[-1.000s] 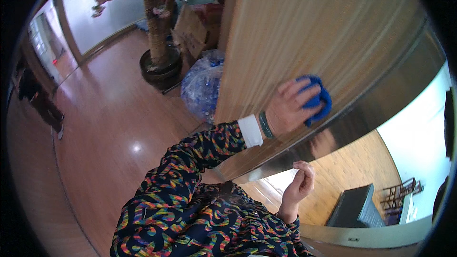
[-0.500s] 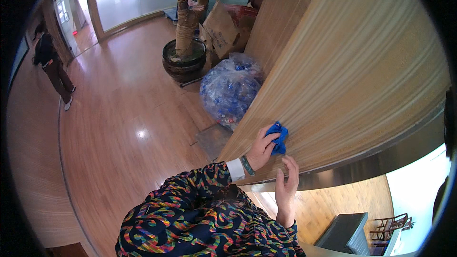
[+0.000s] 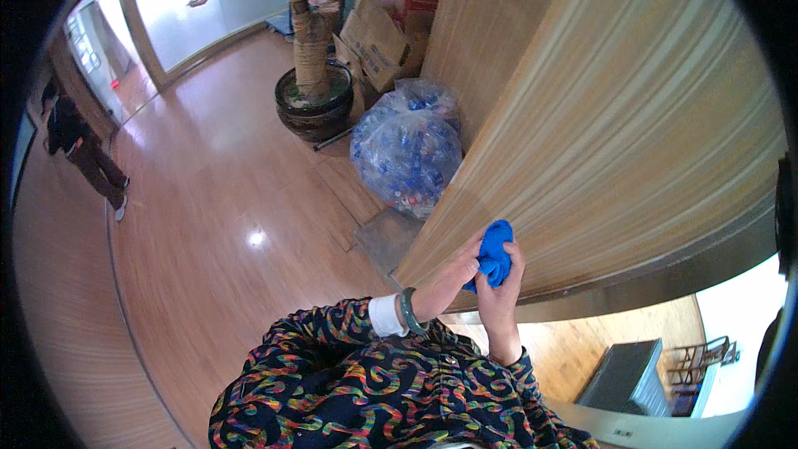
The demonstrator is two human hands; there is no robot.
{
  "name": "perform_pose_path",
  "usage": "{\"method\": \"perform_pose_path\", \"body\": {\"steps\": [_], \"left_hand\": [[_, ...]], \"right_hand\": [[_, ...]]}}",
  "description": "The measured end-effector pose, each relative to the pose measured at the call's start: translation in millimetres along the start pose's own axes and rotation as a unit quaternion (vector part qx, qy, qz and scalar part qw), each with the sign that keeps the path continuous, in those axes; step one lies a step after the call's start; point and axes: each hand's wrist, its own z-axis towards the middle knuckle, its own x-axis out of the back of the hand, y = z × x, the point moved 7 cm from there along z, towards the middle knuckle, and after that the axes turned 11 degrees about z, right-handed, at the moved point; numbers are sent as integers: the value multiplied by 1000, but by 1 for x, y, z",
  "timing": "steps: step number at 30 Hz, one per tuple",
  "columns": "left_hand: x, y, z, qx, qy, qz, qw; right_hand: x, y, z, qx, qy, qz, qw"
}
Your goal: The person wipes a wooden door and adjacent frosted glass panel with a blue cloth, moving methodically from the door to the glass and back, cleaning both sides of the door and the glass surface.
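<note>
A bunched blue cloth [image 3: 497, 243] is between my two hands, over the near edge of a wood-grain panel [image 3: 582, 191]. My left hand [image 3: 446, 286], with a dark green bracelet at the wrist, pinches the cloth from its left side. On the other side, my right hand [image 3: 502, 298] has its thumb and fingers closed round the cloth's lower part. Some of the left fingertips are hidden behind the cloth.
Beyond the panel's left edge stands a clear bag of blue-capped bottles [image 3: 406, 154]. Behind it are cardboard boxes [image 3: 378, 41] and a potted pink-blossom tree [image 3: 314, 108]. Another person [image 3: 83, 145] stands far left. A dark bench [image 3: 619, 374] is at lower right.
My left hand has lifted the cloth off the panel and drawn it toward my right hand. The right hand, empty before, has closed on the cloth. My view has shifted slightly.
</note>
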Motion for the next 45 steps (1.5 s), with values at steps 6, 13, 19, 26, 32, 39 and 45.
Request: {"method": "perform_pose_path", "body": {"steps": [6,13,19,26,32,39,45], "left_hand": [[105,159,16,-306,222,272,885],[227,354,-41,-622,297,82,720],[272,367,-76,-620,370,77,687],[298,360,-103,-611,407,81,674],[299,359,-107,-603,418,82,674],[281,351,-84,-598,394,70,694],[261,349,-66,-600,362,58,711]], "right_hand": [[16,4,8,15,-1,23,1000],[12,12,-2,-38,29,85,995],[12,5,-6,5,24,43,999],[12,14,-9,-51,39,78,995],[16,7,-14,-18,39,12,999],[12,10,-18,-51,43,57,996],[8,8,-18,-61,37,75,995]]}}
